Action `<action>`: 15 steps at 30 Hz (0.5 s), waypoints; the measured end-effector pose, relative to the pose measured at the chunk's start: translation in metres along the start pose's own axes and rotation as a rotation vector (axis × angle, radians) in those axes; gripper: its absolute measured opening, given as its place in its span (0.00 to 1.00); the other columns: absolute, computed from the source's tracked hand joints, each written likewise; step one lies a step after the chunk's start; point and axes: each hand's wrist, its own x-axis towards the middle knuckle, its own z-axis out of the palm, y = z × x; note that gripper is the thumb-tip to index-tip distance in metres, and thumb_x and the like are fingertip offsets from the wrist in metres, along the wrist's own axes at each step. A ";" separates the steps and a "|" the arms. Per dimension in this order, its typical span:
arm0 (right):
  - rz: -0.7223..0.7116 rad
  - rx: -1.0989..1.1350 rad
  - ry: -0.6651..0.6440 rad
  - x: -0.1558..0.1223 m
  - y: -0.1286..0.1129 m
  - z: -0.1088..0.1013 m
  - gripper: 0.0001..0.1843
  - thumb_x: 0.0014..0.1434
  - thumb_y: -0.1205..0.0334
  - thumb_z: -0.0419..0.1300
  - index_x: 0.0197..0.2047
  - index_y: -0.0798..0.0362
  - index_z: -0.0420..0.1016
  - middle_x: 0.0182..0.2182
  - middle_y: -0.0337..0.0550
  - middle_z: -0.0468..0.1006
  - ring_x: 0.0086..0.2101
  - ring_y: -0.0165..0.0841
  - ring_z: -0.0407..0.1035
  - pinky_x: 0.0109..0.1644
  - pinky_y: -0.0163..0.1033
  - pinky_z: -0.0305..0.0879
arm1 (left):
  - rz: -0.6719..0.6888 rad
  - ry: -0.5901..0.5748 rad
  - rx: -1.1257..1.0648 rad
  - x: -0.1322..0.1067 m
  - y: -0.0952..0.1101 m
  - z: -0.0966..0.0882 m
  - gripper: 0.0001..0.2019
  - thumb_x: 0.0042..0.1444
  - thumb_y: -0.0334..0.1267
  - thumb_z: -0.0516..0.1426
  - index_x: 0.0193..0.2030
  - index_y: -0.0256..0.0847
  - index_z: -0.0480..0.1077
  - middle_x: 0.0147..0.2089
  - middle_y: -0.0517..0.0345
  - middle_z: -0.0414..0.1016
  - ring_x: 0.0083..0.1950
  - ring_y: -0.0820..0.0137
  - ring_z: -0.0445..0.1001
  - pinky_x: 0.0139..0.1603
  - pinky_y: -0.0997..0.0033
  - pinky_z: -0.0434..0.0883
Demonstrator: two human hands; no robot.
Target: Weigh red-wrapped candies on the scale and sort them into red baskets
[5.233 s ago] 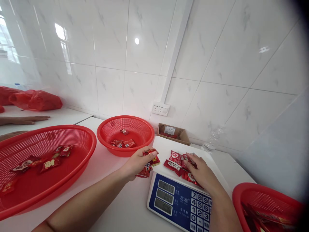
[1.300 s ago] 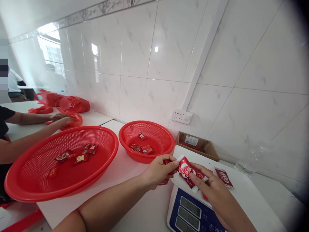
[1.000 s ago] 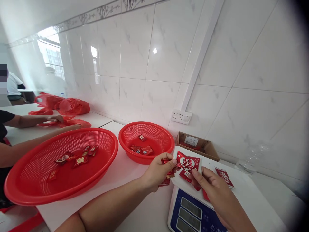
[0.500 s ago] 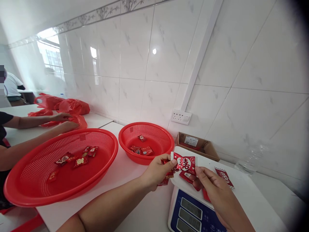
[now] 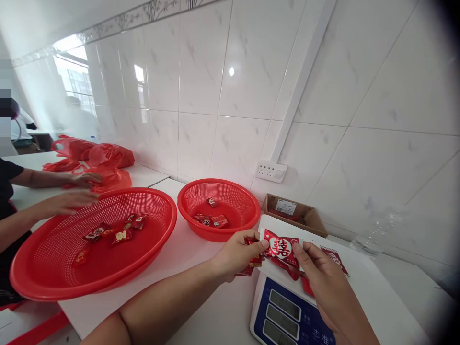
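Above the scale [image 5: 273,268], a red candy packet [image 5: 282,247] with white lettering is stretched between my two hands. My left hand [image 5: 235,254] pinches its left end with the thumb, while other red wrapped packets [image 5: 256,260] are bunched under the same fingers. The right end is gripped between thumb and fingers of my right hand [image 5: 319,268]. Beneath them, more red wrapping shows, partly hidden by my right hand. Another red packet [image 5: 332,258] with a dotted edge lies on the white pan, just behind my right hand.
Two red perforated baskets, one large [image 5: 25,282] and one smaller [image 5: 185,211], hold scattered packets. A cardboard box [image 5: 316,223] and a clear plastic container [image 5: 377,235] stand by the tiled wall. At left, a co-worker's hands [image 5: 75,199] are near red plastic bags [image 5: 111,155].
The packet between my hands has turned and tipped, and both hands shifted slightly right. The co-worker's nearer hand has drawn back from the red bag over the large basket's rim.
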 end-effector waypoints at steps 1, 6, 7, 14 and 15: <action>-0.013 -0.006 -0.004 0.000 0.000 0.000 0.21 0.47 0.40 0.61 0.30 0.51 0.70 0.27 0.39 0.72 0.29 0.32 0.65 0.32 0.35 0.66 | -0.012 -0.023 0.013 0.000 0.000 0.000 0.22 0.41 0.55 0.63 0.30 0.38 0.64 0.20 0.66 0.62 0.17 0.83 0.55 0.17 0.82 0.53; -0.025 -0.035 0.025 0.000 0.003 -0.004 0.19 0.46 0.42 0.62 0.25 0.50 0.69 0.18 0.35 0.66 0.23 0.31 0.62 0.26 0.35 0.64 | 0.006 -0.060 0.033 0.001 -0.003 -0.005 0.22 0.41 0.55 0.63 0.31 0.39 0.63 0.21 0.66 0.62 0.17 0.83 0.55 0.15 0.83 0.50; -0.022 -0.038 0.030 0.000 0.003 -0.005 0.19 0.46 0.42 0.63 0.24 0.50 0.70 0.16 0.34 0.64 0.22 0.30 0.61 0.24 0.35 0.63 | 0.006 -0.041 0.026 0.002 -0.004 -0.005 0.22 0.40 0.55 0.63 0.31 0.39 0.63 0.22 0.65 0.62 0.18 0.82 0.56 0.15 0.83 0.51; -0.037 -0.131 0.008 -0.001 0.002 -0.004 0.23 0.46 0.39 0.61 0.22 0.51 0.66 0.19 0.35 0.65 0.23 0.29 0.59 0.25 0.33 0.59 | 0.027 -0.016 0.034 0.006 -0.007 -0.007 0.21 0.42 0.54 0.62 0.32 0.37 0.66 0.23 0.62 0.65 0.19 0.81 0.59 0.17 0.81 0.54; -0.040 -0.142 0.001 -0.001 0.002 -0.004 0.23 0.47 0.39 0.60 0.21 0.51 0.65 0.20 0.35 0.65 0.23 0.29 0.59 0.25 0.33 0.59 | 0.025 -0.011 0.047 0.006 -0.007 -0.007 0.21 0.43 0.54 0.62 0.32 0.37 0.66 0.23 0.63 0.65 0.18 0.81 0.58 0.17 0.81 0.53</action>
